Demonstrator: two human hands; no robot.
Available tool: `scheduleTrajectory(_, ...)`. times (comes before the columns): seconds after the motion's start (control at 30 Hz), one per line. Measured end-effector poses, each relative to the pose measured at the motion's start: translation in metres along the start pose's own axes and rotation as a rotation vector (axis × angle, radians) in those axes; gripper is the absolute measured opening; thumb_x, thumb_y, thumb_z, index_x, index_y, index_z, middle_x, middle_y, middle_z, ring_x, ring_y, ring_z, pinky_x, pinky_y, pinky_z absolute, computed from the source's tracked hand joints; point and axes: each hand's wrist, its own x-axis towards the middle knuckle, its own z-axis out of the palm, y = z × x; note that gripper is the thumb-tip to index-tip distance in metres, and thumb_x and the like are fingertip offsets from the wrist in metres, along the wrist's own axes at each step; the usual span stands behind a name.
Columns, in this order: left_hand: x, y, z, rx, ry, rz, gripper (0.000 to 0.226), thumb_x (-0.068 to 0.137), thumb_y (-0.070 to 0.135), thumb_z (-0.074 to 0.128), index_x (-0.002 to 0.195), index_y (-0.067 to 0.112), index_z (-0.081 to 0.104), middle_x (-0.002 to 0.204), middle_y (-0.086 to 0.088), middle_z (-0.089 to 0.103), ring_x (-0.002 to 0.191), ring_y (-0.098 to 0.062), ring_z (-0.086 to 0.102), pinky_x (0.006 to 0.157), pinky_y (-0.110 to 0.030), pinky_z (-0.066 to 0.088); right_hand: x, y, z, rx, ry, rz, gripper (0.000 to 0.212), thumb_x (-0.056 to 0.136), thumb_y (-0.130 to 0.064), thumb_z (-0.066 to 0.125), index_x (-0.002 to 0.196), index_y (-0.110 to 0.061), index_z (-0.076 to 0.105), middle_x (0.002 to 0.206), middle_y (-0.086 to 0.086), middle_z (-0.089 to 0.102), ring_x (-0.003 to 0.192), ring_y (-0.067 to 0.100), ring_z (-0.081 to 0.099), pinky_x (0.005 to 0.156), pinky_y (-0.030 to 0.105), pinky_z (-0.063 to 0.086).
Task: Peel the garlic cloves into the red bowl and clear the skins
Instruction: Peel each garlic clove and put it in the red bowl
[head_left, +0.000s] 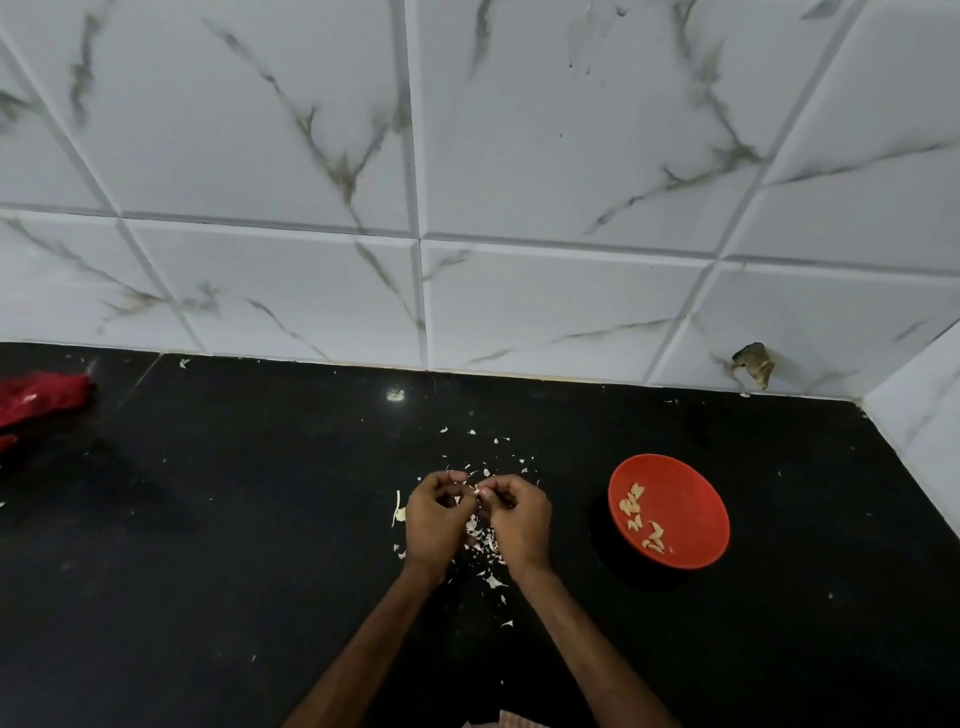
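My left hand (434, 519) and my right hand (519, 519) meet over the black counter, fingers curled, pinching a small garlic clove (477, 489) between their fingertips. The clove is mostly hidden by the fingers. White garlic skins (485, 545) lie scattered under and beyond the hands. To the right stands the red bowl (691, 493), holding several peeled cloves (641, 517) on its left side.
The black counter (260, 519) runs back to a white marble-tiled wall (467, 208), which turns a corner at the right. A red cloth (36, 400) lies at the far left edge. A dark hole (754, 364) breaks the wall tile behind the bowl.
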Motion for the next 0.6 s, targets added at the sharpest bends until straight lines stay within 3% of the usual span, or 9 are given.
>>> scheduleTrajectory(0.17, 0.0025, 0.0013, -0.0025, 0.059, 0.002, 0.046, 0.022, 0.088, 0.004, 0.071, 0.104, 0.014, 0.06, 0.091, -0.006, 0.071, 0.067, -0.019, 0.07, 0.046, -0.038, 0.057, -0.0002, -0.0043, -0.0016, 0.115, -0.001, 0.059, 0.02, 0.089, 0.002, 0.07, 0.085, -0.017, 0.075, 0.085, 0.004, 0.075, 0.087, 0.022, 0.074, 0.08, 0.044, 0.062)
scheduleTrajectory(0.43, 0.003, -0.0005, -0.0027, 0.127, 0.045, 0.107, 0.022, 0.087, 0.007, 0.071, 0.1, 0.019, 0.058, 0.088, -0.002, 0.067, 0.075, -0.027, 0.068, 0.049, -0.044, 0.059, -0.0022, -0.0031, -0.0002, -0.061, 0.01, -0.062, 0.016, 0.09, -0.01, 0.072, 0.091, -0.025, 0.075, 0.094, -0.01, 0.072, 0.092, 0.005, 0.068, 0.085, 0.037, 0.059)
scheduleTrajectory(0.6, 0.0044, 0.0029, -0.0034, 0.134, 0.064, 0.164, 0.023, 0.085, -0.003, 0.069, 0.101, 0.01, 0.059, 0.088, -0.004, 0.067, 0.069, -0.004, 0.064, 0.049, -0.016, 0.051, -0.0058, -0.0074, 0.0008, -0.036, -0.068, -0.094, 0.017, 0.093, -0.01, 0.07, 0.1, -0.023, 0.078, 0.096, -0.011, 0.076, 0.095, 0.006, 0.071, 0.087, 0.035, 0.06)
